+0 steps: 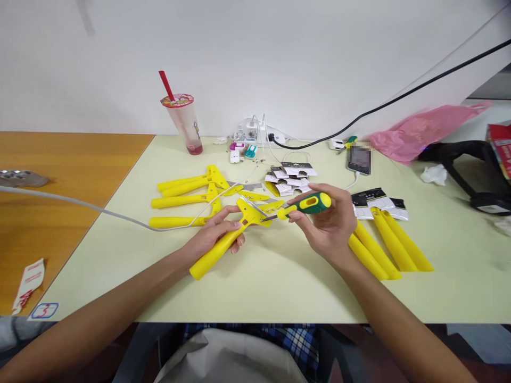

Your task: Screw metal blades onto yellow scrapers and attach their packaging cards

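Note:
My left hand (pixel 217 232) is closed around the neck of a yellow scraper (pixel 219 254), its long handle slanting down toward me. Its wide head has a thin metal blade edge and small screws. In my right hand (pixel 333 226) is a green and yellow screwdriver (pixel 309 205), pinched by the handle. The screwdriver's tip meets the scraper's head near one corner. Beyond my left hand lie several more yellow scrapers (pixel 179 201), with loose yellow blade covers and metal blades (pixel 250 186) beside them.
Several yellow handles (pixel 403 239) with printed cards lie at right, and folded cards (pixel 290 178) are stacked behind. A tall cup (pixel 186 125) with a red straw, a power strip (pixel 255 133), a phone (pixel 359 158) and a pink bag (pixel 427 133) stand along the back. A pale cable (pixel 99 209) crosses the left.

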A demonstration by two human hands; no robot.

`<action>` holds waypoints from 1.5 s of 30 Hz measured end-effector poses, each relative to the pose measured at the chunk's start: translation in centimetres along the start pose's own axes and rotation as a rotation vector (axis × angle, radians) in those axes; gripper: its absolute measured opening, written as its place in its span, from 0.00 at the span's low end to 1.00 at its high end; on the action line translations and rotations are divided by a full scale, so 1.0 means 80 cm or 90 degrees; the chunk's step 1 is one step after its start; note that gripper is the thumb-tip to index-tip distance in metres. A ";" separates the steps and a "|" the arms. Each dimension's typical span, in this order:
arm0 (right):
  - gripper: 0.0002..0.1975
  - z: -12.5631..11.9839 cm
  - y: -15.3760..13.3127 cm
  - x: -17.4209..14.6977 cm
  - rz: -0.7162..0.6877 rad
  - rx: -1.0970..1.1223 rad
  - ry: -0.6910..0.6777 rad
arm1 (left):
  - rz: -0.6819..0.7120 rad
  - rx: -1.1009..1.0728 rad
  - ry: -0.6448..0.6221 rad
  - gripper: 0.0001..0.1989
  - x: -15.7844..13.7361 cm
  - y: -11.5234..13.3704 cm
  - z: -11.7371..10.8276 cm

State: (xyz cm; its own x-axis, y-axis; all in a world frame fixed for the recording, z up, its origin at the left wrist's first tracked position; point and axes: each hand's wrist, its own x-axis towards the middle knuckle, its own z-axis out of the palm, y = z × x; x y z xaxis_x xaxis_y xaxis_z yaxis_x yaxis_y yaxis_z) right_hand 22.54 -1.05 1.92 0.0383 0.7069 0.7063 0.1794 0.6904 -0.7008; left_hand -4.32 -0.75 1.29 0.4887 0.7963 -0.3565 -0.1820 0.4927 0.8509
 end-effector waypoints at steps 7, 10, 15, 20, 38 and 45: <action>0.32 -0.008 0.015 0.002 -0.069 -0.108 -0.012 | 0.006 0.000 -0.011 0.25 0.001 -0.004 0.001; 0.35 -0.005 0.005 0.005 -0.071 -0.040 -0.091 | 0.012 0.009 -0.015 0.22 0.001 -0.006 0.000; 0.34 0.000 0.000 0.001 -0.040 0.002 -0.100 | 0.015 0.006 -0.011 0.23 0.001 -0.004 0.002; 0.36 -0.005 0.010 -0.002 -0.116 -0.094 -0.067 | 0.010 0.009 -0.034 0.24 0.002 -0.001 0.008; 0.37 0.000 0.008 0.005 -0.115 -0.054 -0.133 | 0.057 -0.055 -0.007 0.25 0.006 -0.011 0.002; 0.32 0.031 0.007 0.029 -0.116 -0.077 -0.062 | 0.076 -0.144 0.019 0.26 0.010 -0.015 0.002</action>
State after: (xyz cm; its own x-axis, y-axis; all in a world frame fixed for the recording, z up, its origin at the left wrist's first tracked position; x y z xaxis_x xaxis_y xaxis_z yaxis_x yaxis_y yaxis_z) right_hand 20.27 1.34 2.93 -0.0999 0.5881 0.8026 0.2909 0.7886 -0.5417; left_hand -3.61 -0.75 0.07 0.4268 0.8623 -0.2725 -0.4256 0.4574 0.7808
